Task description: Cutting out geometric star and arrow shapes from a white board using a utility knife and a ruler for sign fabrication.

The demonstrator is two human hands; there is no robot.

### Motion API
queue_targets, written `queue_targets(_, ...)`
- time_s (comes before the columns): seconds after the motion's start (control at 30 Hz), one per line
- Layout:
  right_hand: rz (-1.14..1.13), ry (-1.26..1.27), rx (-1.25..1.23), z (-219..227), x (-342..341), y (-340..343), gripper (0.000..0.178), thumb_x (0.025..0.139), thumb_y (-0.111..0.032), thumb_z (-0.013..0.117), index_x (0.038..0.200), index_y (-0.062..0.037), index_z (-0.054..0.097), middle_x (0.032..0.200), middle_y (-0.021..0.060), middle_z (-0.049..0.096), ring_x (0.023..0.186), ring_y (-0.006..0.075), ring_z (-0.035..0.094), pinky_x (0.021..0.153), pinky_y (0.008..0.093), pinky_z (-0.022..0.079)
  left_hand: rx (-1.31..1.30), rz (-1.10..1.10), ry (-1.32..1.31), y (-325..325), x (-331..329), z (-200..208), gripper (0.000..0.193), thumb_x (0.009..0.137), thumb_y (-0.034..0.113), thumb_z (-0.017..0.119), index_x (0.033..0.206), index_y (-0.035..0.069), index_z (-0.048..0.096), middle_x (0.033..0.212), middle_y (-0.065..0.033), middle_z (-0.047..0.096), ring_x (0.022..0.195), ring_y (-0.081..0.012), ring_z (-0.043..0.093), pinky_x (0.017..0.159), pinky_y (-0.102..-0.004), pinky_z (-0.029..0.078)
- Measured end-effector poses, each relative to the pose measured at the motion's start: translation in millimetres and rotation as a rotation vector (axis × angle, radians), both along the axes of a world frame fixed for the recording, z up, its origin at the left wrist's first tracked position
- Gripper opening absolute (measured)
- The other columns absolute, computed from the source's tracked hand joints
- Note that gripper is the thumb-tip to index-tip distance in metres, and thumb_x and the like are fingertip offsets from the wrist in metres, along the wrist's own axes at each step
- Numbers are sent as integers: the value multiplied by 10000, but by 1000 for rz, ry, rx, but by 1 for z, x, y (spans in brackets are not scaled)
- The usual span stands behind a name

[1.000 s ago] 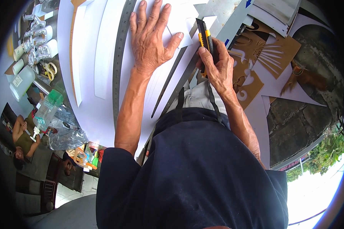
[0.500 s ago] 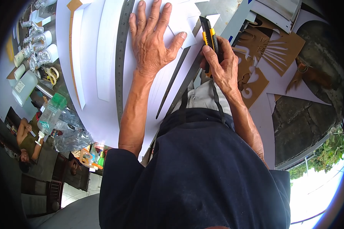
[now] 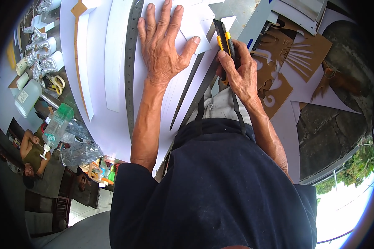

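Observation:
My left hand (image 3: pixel 164 54) lies flat on a white sheet (image 3: pixel 112 139), its fingers spread and the thumb out to the right. Just left of those fingers, a dark steel ruler (image 3: pixel 129 70) runs lengthwise over the sheet. Smaller white pieces (image 3: pixel 197 27) overlap beside the thumb. In my right hand (image 3: pixel 242 76) is a black and yellow utility knife (image 3: pixel 226 39), gripped with the thumb along its side and the blade end pointing away from me. It is held over the right edge of the sheet. Narrow dark gaps or strips (image 3: pixel 186 91) show between the two hands.
Clear bottles and plastic parts (image 3: pixel 45 50), yellow-handled scissors (image 3: pixel 57 85) and a green-based pump bottle (image 3: pixel 58 124) crowd the left side. Brown cut-out templates (image 3: pixel 309 54) lie at the right. Another person (image 3: pixel 33 155) is at far left.
The knife has shifted slightly left and tilts a little more, with my right hand still around it. My left hand stays flat, lying marginally lower and further left in view.

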State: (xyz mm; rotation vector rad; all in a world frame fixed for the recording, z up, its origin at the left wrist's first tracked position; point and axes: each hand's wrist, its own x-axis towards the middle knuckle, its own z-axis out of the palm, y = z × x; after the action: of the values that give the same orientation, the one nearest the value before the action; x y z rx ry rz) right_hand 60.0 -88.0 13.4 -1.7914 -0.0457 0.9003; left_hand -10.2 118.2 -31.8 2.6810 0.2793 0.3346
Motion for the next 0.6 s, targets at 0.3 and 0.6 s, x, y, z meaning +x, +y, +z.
queue_targets(0.3,12,-4,-14,-2,1,-1,440,1017,-334,662,1276,12,580,749,68,680,618,146,702,569,304,547,-17,8,10,0,0,-2,772,891,528,725,1519,122,537,1638,-130,418,1548,-441,258,1220,-663,161)
queue_targets(0.6,20,-6,-16,-1,2,0,454,1014,-348,658,1280,11,577,758,76,682,620,149,707,571,306,551,-8,6,11,0,-1,-3,764,894,525,724,1519,127,539,1638,-135,417,1552,-438,252,1225,-663,153)
